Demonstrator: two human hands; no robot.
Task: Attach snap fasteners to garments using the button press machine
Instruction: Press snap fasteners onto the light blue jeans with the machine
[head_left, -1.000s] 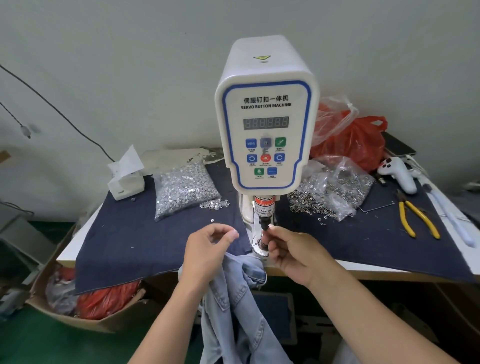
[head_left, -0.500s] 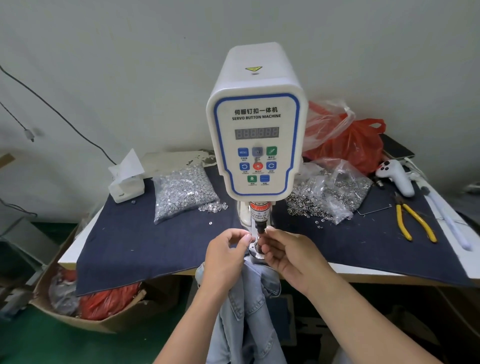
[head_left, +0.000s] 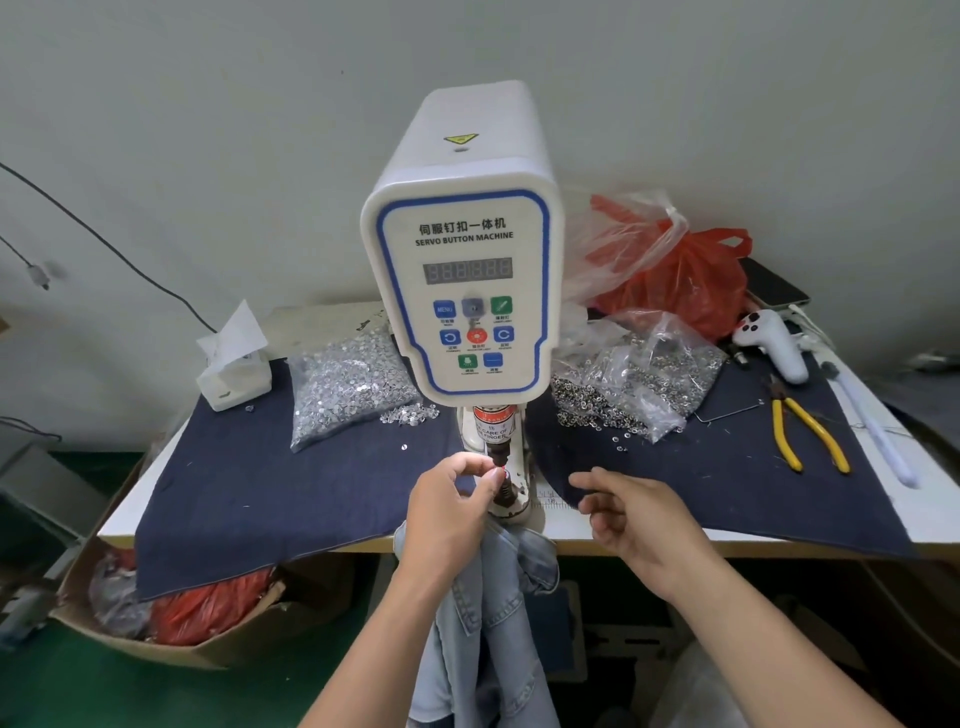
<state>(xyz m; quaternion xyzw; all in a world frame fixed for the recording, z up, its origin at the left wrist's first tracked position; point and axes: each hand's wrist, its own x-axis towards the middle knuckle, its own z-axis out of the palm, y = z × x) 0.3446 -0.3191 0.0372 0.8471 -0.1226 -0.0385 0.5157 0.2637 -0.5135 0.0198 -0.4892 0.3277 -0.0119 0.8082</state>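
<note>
On the bench's dark cloth (head_left: 249, 493), a tissue box (head_left: 234, 376) stands left of a clear bag of silver snap caps (head_left: 348, 384). The left hand (head_left: 452, 512) pinches something small at the servo button machine's (head_left: 462, 291) die (head_left: 503, 480), over the hanging denim garment (head_left: 488, 613). The right hand (head_left: 634, 514) hovers just beside, fingers loosely curled, holding nothing. Further right lie snap rings (head_left: 623, 384) and yellow pliers (head_left: 805, 431).

Single head-worn view looks forward and down, close over the button press machine (head_left: 460, 270)
</note>
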